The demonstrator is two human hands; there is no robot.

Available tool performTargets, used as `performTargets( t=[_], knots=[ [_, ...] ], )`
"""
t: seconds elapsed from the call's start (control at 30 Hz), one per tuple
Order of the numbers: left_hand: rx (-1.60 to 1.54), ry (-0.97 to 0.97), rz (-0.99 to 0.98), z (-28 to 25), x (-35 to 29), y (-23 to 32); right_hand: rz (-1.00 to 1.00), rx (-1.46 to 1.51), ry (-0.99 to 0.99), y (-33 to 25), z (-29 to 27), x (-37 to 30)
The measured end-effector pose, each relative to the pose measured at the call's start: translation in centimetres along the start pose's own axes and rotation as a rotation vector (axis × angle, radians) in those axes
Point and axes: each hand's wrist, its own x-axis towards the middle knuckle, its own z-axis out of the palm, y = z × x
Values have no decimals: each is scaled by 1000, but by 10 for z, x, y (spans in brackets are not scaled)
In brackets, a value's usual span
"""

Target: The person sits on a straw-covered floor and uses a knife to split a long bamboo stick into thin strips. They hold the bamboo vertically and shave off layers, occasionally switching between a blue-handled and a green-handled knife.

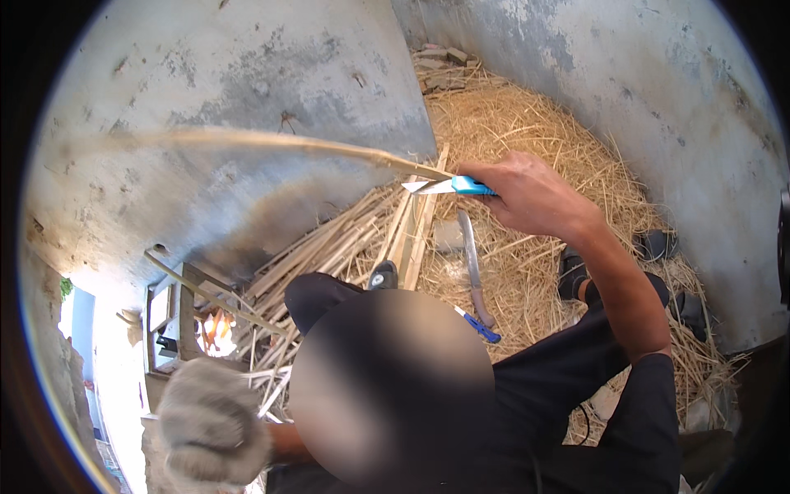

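Observation:
My right hand (531, 196), bare, is closed round a light-blue utility knife (472, 186) with its blade out, pointing left. A long, thin split-wood or bamboo strip (337, 148) meets the hand just above the blade, apparently pinched there too. It arches away to the left, its far part smeared by motion. Down at the lower left is my left hand (212, 424) in a grey work glove. Motion blurs its fingers, and no held thing can be made out. Below the right hand, a long-bladed machete (471, 255) and a dark-blue cutter (482, 328) lie on the straw.
Many pale strips (329, 239) lie heaped along the left wall (247, 74). Loose shavings and straw (527, 123) cover the floor up to the curved right wall (658, 107). Beside my left hand is a frame (156, 329) with a bright orange, flame-like patch (216, 333). Dark footwear (656, 244) lies right.

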Motion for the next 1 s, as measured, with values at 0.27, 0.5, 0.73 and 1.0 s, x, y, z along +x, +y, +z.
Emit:
performTargets(
  t=[0.27,0.5,0.73,1.0],
  knots=[
    [905,-641,-288,43,15,5,-485,-404,308,-6,21,-32],
    [-141,-852,-1479,70,-27,-52,-604,-312,438,1,21,-34],
    [-427,-537,-1315,121,-29,-69,-384,351,649,14,47,-42],
    [-581,-175,-1375,130,-64,-91,-424,452,626,13,71,-41]
  ],
)
